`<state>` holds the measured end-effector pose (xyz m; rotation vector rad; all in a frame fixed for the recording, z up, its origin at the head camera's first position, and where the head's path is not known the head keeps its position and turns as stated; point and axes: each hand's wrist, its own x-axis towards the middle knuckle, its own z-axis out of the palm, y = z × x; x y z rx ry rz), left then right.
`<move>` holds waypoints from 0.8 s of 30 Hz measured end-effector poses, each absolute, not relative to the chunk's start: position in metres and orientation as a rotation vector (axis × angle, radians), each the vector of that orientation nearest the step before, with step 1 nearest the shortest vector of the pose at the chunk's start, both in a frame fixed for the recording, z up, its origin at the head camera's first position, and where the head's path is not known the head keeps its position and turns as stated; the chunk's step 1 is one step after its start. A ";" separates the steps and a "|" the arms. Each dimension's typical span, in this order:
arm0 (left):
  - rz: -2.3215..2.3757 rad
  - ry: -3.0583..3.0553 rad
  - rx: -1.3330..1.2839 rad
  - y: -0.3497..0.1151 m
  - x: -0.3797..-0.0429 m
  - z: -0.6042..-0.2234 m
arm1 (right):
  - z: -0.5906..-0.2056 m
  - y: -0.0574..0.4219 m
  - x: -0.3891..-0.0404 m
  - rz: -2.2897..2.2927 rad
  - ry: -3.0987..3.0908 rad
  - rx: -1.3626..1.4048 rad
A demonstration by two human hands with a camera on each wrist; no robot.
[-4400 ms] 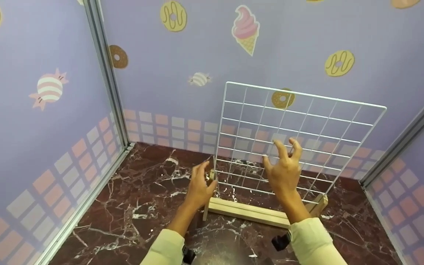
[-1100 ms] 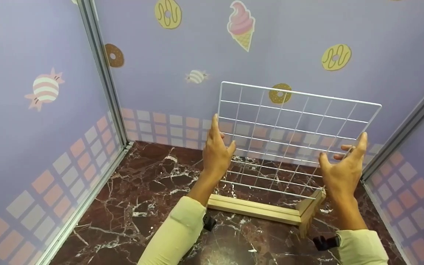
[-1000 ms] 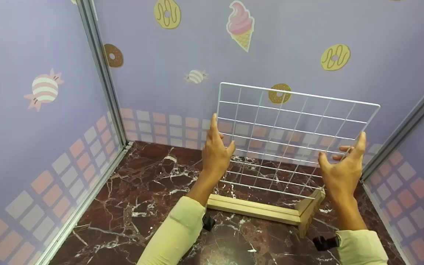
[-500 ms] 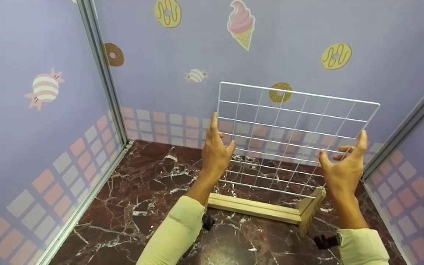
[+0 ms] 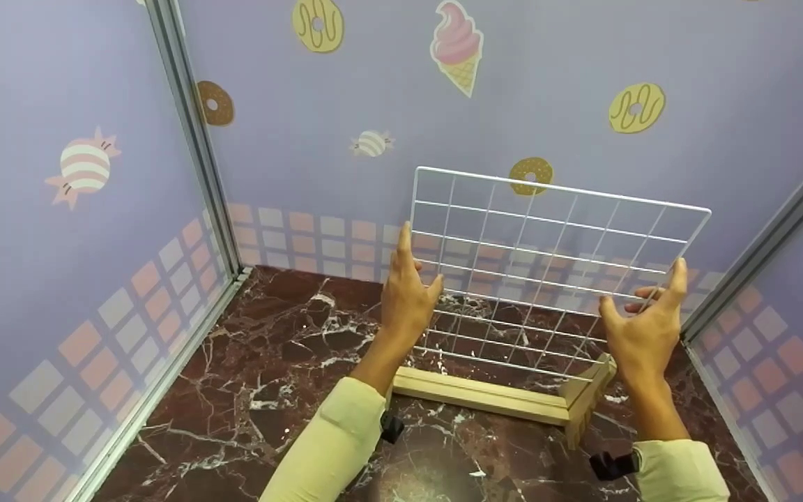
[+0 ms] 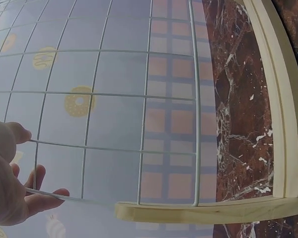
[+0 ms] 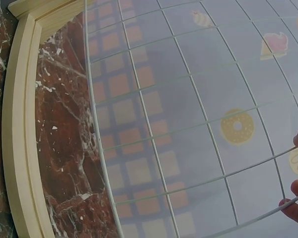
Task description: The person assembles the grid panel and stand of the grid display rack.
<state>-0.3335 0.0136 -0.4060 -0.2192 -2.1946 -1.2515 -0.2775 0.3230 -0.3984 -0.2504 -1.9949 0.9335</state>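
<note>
A white wire grid panel (image 5: 562, 188) leans back over a pale wooden stand (image 5: 485, 397) with a grooved crossbar. My left hand (image 5: 407, 300) holds the panel's left edge, index finger pointing up along the wire. On the opposite edge my right hand (image 5: 645, 335) grips in the same way, thumb in front and fingers behind. In the left wrist view, the panel's lower corner meets the stand's wooden side piece (image 6: 188, 213), while the left hand (image 6: 5, 193) curls at the edge wire. The stand's left side piece is mostly hidden by my left arm in the head view.
The stand is on a dark red marbled surface (image 5: 290, 348) with small white flecks. Behind rises a lilac wall (image 5: 555, 56) printed with sweets. Side walls close in left and right, with metal corner posts (image 5: 199, 139).
Earlier, both hands were off the panel's side edges; they have since moved up and out onto them. In the last half second the panel's top has dipped slightly, both hands moving with it.
</note>
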 end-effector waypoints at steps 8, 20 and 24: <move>-1.224 -2.184 -0.205 0.012 -0.333 -0.414 | -0.405 0.323 -0.279 0.917 -2.002 -0.239; -1.181 -2.200 -0.213 0.011 -0.332 -0.422 | -0.418 0.322 -0.279 0.938 -2.015 -0.266; -1.172 -2.208 -0.219 0.011 -0.332 -0.426 | -0.423 0.322 -0.278 0.942 -2.005 -0.272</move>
